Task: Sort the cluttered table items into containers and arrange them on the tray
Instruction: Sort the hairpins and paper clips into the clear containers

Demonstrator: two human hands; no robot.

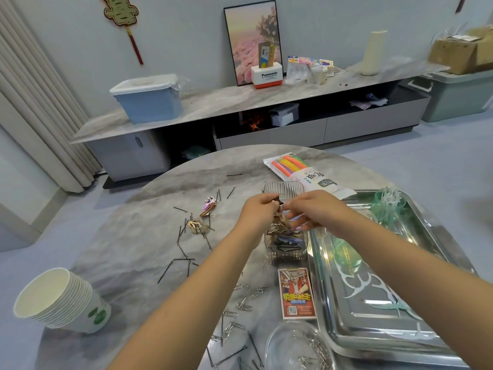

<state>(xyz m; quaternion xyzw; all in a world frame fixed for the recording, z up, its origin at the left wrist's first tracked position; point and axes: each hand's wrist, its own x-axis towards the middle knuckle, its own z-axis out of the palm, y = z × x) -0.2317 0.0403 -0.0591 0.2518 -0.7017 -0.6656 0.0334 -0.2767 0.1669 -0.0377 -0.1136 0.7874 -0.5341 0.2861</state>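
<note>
A clear square jar (286, 247) full of hair clips stands on the marble table (133, 241), just left of the metal tray (373, 327). Above its mouth my left hand (257, 209) pinches a small dark hair clip (277, 202). My right hand (310, 209) meets it there, fingertips on the same clip. Black bobby pins (184, 233) and two decorated clips (209, 206) lie scattered left of the jar. Silver paper clips (240, 303) are spread near the front, and a clear round bowl (296, 345) holds some.
A stack of paper cups (61, 300) lies on its side at the front left. A card pack (296, 292) sits beside the tray. A bag of coloured sticks (304, 172) lies behind the jar. On the tray are green plastic cups (386, 206).
</note>
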